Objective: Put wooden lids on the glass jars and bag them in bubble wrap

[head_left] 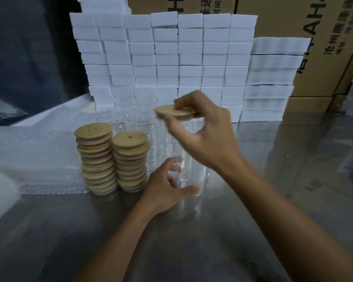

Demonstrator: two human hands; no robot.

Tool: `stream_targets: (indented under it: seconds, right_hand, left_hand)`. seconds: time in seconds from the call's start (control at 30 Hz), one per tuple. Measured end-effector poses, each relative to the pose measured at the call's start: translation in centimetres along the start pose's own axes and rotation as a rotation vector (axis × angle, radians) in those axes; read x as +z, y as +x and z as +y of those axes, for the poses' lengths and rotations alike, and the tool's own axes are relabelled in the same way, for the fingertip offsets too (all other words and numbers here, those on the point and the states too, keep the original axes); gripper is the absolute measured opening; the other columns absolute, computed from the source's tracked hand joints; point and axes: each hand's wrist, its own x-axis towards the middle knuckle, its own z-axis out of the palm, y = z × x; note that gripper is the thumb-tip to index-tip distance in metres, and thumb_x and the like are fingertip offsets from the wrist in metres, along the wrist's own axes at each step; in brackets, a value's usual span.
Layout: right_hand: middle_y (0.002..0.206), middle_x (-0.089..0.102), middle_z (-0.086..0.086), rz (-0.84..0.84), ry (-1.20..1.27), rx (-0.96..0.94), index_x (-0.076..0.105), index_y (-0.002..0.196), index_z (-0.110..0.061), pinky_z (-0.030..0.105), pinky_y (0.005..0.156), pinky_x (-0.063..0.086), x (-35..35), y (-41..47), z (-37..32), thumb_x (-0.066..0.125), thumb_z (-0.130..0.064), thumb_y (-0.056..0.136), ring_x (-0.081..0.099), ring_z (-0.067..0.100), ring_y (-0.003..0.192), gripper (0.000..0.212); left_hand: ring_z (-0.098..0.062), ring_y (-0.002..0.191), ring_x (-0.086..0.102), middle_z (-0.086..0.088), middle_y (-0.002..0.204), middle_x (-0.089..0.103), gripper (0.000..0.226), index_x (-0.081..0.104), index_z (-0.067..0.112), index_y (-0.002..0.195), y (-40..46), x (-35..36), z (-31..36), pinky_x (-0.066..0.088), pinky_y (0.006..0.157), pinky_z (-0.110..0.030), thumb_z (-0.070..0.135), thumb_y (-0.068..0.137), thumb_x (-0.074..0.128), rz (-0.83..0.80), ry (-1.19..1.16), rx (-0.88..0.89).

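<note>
My right hand pinches a round wooden lid and holds it tilted in the air above a clear glass jar standing on the metal table. My left hand curls around the lower part of that jar, thumb in front and fingers behind it. Two tall stacks of wooden lids stand to the left of the jar. Several more open glass jars stand in rows behind. Sheets of bubble wrap lie flat on the table at the left.
A wall of stacked white foam blocks runs along the back of the metal table. Brown cardboard boxes stand behind and to the right. A white foam piece lies at the left edge.
</note>
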Motion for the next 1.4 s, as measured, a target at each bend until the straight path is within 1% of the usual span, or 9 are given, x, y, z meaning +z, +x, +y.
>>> stream_targets:
  seconds: [0.13, 0.27, 0.47, 0.67, 0.83, 0.97, 1.07, 1.3, 1.4]
  right_hand:
    - [0.09, 0.069, -0.023, 0.058, -0.006, 0.128, 0.072, 0.1, -0.025, 0.015, 0.084, 0.049, -2.4, -0.8, 2.8, 0.069, -0.041, 0.087, 0.066, -0.005, 0.091, 0.021]
    - [0.096, 0.074, -0.015, 0.039, 0.049, 0.249, 0.074, 0.101, -0.025, 0.031, 0.091, 0.056, -2.5, -2.4, 5.0, 0.07, -0.039, 0.086, 0.069, 0.003, 0.095, 0.021]
    - [0.106, 0.077, 0.001, 0.068, 0.203, 0.318, 0.076, 0.108, -0.014, 0.044, 0.094, 0.057, -1.8, -3.9, 6.5, 0.07, -0.033, 0.092, 0.072, 0.017, 0.106, 0.026]
    - [0.091, 0.078, 0.007, 0.141, 0.35, 0.44, 0.079, 0.095, -0.012, 0.037, 0.09, 0.059, -2.4, -4.2, 6.8, 0.073, -0.032, 0.083, 0.074, 0.016, 0.095, 0.024]
    - [0.089, 0.079, -0.005, 0.087, 0.421, 0.499, 0.078, 0.089, -0.015, 0.025, 0.082, 0.057, -2.7, -4.5, 7.4, 0.068, -0.021, 0.086, 0.074, 0.009, 0.094, 0.013]
    - [0.107, 0.077, 0.009, 0.037, 0.668, 0.684, 0.075, 0.089, -0.018, 0.037, 0.097, 0.052, -2.6, -4.7, 8.4, 0.065, -0.025, 0.081, 0.07, 0.027, 0.11, 0.015]
    - [0.121, 0.074, 0.007, -0.061, 0.915, 0.794, 0.063, 0.106, -0.011, 0.036, 0.101, 0.05, -2.6, -4.8, 8.7, 0.061, -0.027, 0.083, 0.069, 0.026, 0.115, 0.029]
    - [0.114, 0.077, -0.007, -0.019, 0.641, 0.855, 0.066, 0.098, -0.025, 0.032, 0.088, 0.046, -2.8, -4.9, 8.5, 0.076, -0.045, 0.078, 0.067, 0.013, 0.11, 0.03]
    - [0.115, 0.076, -0.006, -0.023, 0.63, 0.838, 0.066, 0.104, -0.022, 0.033, 0.091, 0.045, -2.9, -4.9, 8.3, 0.078, -0.047, 0.081, 0.067, 0.012, 0.113, 0.035]
  left_hand:
    - [-0.012, 0.081, 0.055, 0.0, 0.1, 0.059, 0.079, 0.058, 0.031, 0.117, -0.1, 0.0, 0.6, 0.049, 0.073, -0.022, 0.044, 0.045, 0.089, 0.043, -0.066, 0.037]
    - [-0.012, 0.088, 0.054, 0.001, 0.095, 0.054, 0.075, 0.055, 0.034, 0.11, -0.3, -0.2, 1.1, 0.049, 0.076, -0.025, 0.05, 0.041, 0.08, 0.043, -0.087, 0.018]
    - [-0.008, 0.103, 0.061, 0.008, 0.112, 0.067, 0.077, 0.05, 0.033, 0.113, -0.7, -0.4, 1.2, 0.055, 0.08, -0.026, 0.046, 0.043, 0.08, 0.023, -0.168, -0.013]
    - [-0.023, 0.089, 0.068, -0.006, 0.107, 0.07, 0.08, 0.055, 0.023, 0.114, -0.6, -0.6, 1.3, 0.056, 0.074, -0.03, 0.037, 0.042, 0.085, -0.023, -0.279, -0.026]
    - [-0.025, 0.08, 0.067, -0.014, 0.101, 0.072, 0.078, 0.06, 0.013, 0.116, -0.5, -1.1, 1.2, 0.057, 0.072, -0.036, 0.033, 0.044, 0.083, -0.112, -0.391, -0.085]
    - [-0.022, 0.072, 0.067, -0.013, 0.093, 0.073, 0.072, 0.061, 0.008, 0.116, -0.3, -1.5, 1.2, 0.054, 0.063, -0.026, 0.035, 0.05, 0.073, -0.186, -0.468, -0.112]
    - [-0.019, 0.064, 0.066, -0.011, 0.087, 0.073, 0.071, 0.062, 0.006, 0.116, -0.3, -1.7, 1.3, 0.047, 0.053, -0.019, 0.037, 0.053, 0.068, -0.204, -0.483, -0.108]
    - [-0.013, 0.072, 0.056, -0.006, 0.097, 0.066, 0.087, 0.057, 0.017, 0.129, -0.7, -0.3, 1.0, 0.048, 0.064, -0.024, 0.049, 0.05, 0.076, -0.017, -0.134, 0.074]
    - [-0.015, 0.071, 0.057, -0.008, 0.094, 0.068, 0.083, 0.059, 0.015, 0.125, -0.7, -0.5, 1.0, 0.051, 0.065, -0.028, 0.048, 0.051, 0.075, -0.003, -0.149, 0.092]
